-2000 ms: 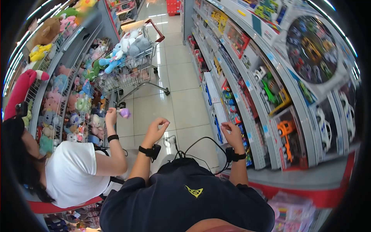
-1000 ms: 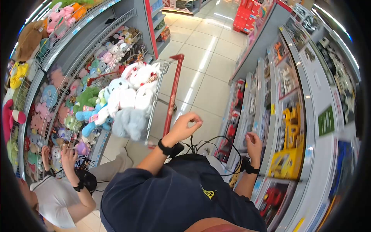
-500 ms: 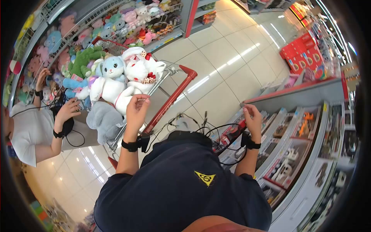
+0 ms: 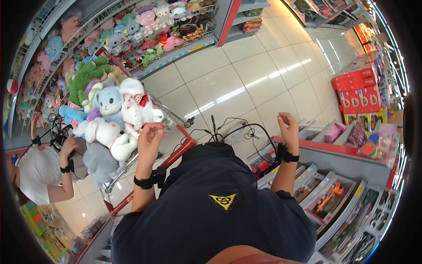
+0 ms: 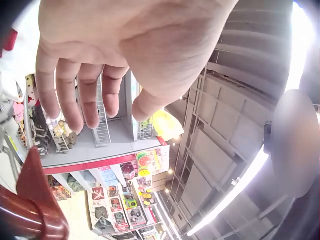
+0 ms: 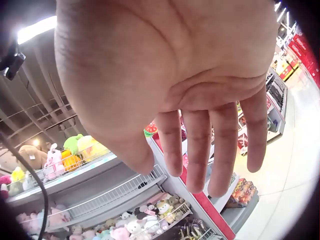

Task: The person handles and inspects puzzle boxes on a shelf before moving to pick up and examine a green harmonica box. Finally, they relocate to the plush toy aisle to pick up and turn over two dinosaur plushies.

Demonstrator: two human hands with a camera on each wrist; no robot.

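My left hand (image 4: 150, 138) is raised beside a shopping cart, overlapping the end of its red handle (image 4: 179, 150) in the head view. In the left wrist view its fingers (image 5: 67, 90) hang loosely bent with nothing between them. My right hand (image 4: 289, 131) is up on the other side, near a shelf end; its fingers (image 6: 224, 150) are relaxed and hold nothing in the right wrist view. Plush toys heap the cart: a white plush (image 4: 107, 136), a light blue one (image 4: 109, 103), a grey one (image 4: 100, 163) and a green one (image 4: 89, 81).
Another person in a white shirt (image 4: 37, 174) stands left of the cart by racks of plush toys (image 4: 118, 42). Shelves of boxed toys (image 4: 329, 196) line my right. Red boxes (image 4: 358, 94) are stacked further off on the tiled floor (image 4: 246, 75). Black cables (image 4: 250, 125) hang before me.
My view has swung to the right, and the cart, far ahead before, is now close at my left. Both hands stay raised, holding nothing. The other person now appears further left.
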